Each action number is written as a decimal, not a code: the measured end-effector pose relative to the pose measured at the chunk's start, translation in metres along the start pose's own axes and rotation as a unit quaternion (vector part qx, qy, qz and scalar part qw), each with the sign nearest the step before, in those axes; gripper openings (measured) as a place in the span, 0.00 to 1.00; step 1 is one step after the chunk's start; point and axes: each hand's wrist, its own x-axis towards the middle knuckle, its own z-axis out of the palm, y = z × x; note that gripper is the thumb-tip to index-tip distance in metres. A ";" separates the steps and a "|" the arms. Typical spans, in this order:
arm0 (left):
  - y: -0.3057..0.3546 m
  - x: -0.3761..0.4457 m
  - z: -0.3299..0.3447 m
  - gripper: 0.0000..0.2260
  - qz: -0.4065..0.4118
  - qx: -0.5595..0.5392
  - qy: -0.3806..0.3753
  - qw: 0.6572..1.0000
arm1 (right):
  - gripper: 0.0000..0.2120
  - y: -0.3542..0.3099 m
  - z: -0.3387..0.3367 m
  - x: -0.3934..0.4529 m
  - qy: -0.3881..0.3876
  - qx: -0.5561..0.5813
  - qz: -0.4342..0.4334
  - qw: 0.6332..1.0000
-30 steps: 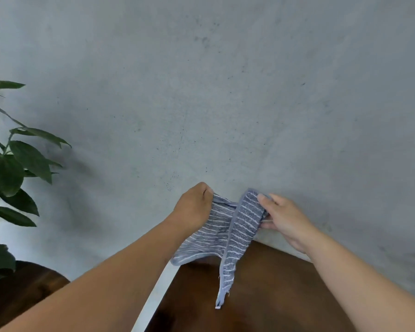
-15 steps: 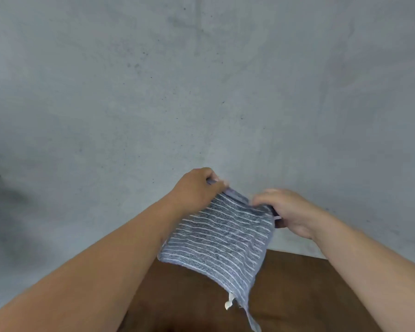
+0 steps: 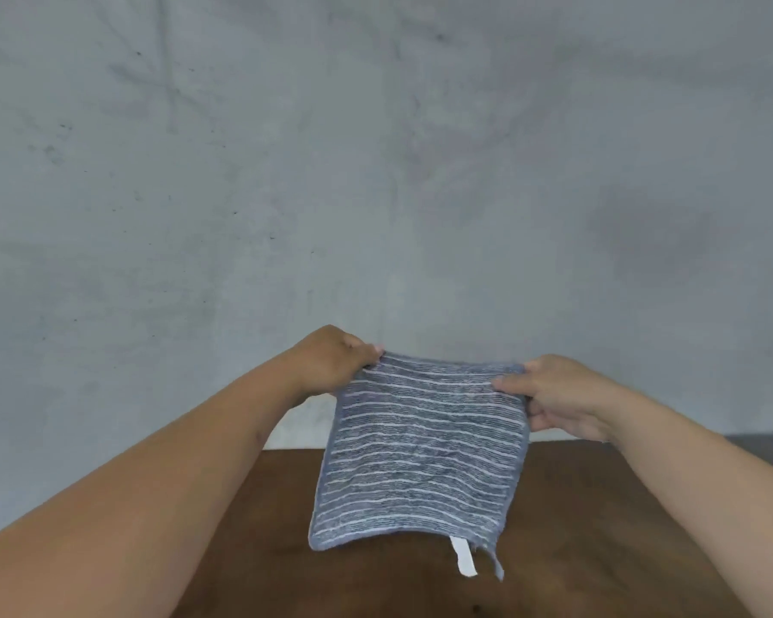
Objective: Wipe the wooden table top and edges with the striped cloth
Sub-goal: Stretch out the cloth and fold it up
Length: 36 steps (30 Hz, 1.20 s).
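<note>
The striped cloth (image 3: 420, 452), blue-grey with thin white lines, hangs flat in the air above the dark wooden table (image 3: 567, 528). My left hand (image 3: 331, 359) pinches its top left corner. My right hand (image 3: 558, 394) pinches the top right corner, thumb on the front face. The cloth is folded double, and a white label hangs from its lower right corner. Only the far part of the table top shows, between and under my forearms.
A grey concrete floor (image 3: 376, 171) fills the view beyond the table's far edge. A darker grey strip (image 3: 764, 443) lies at the right, next to the table's far corner.
The cloth went from a bunched, twisted strip to a flat spread panel as my hands moved apart. The view swung right, and the leafy plant at the left left the frame.
</note>
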 end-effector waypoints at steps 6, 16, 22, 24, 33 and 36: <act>0.064 0.004 0.093 0.16 -0.056 -0.083 -0.055 0.993 | 0.11 0.034 -0.067 -0.037 0.075 0.029 0.026 0.996; 0.177 -0.012 0.243 0.06 -0.084 -0.281 -0.094 0.951 | 0.11 0.079 -0.136 -0.095 0.084 -0.037 -0.011 0.996; 0.225 -0.016 0.296 0.07 -0.063 -0.266 -0.129 0.953 | 0.05 0.104 -0.182 -0.120 0.106 -0.065 -0.002 0.992; 0.235 -0.012 0.313 0.08 -0.050 -0.242 -0.133 0.960 | 0.03 0.113 -0.199 -0.126 0.089 -0.089 -0.001 0.992; 0.281 0.013 0.395 0.09 0.055 -0.147 -0.182 0.971 | 0.08 0.165 -0.282 -0.126 0.175 -0.113 0.021 0.978; 0.295 0.032 0.427 0.09 0.096 -0.169 -0.178 0.965 | 0.12 0.186 -0.323 -0.123 0.222 -0.046 0.032 0.973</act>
